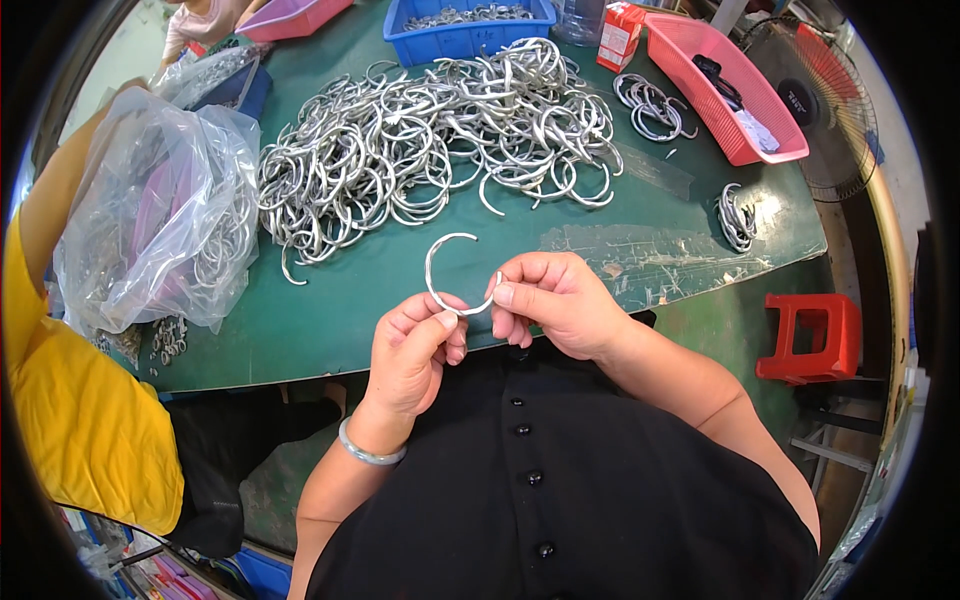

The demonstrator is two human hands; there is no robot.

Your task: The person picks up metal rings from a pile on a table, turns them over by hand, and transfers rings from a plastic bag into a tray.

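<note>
An open silver bangle (432, 272) is held up in front of me, its gap facing right. My left hand (412, 345) pinches its lower curve between thumb and fingers. With thumb and forefinger my right hand (548, 300) grips the bangle's right end. A large heap of similar silver bangles (400, 140) covers the table just beyond my hands. A pale bracelet (370, 446) circles my left wrist.
On the green table (350, 330) stand a blue bin (470, 40), a pink basket (735, 110) and a red-white box (620, 38). Small bangle piles (737, 218) lie right. A yellow-shirted person (85, 420) sits left beside a clear plastic bag (160, 210). A red stool (812, 338) and fan (810, 100) stand right.
</note>
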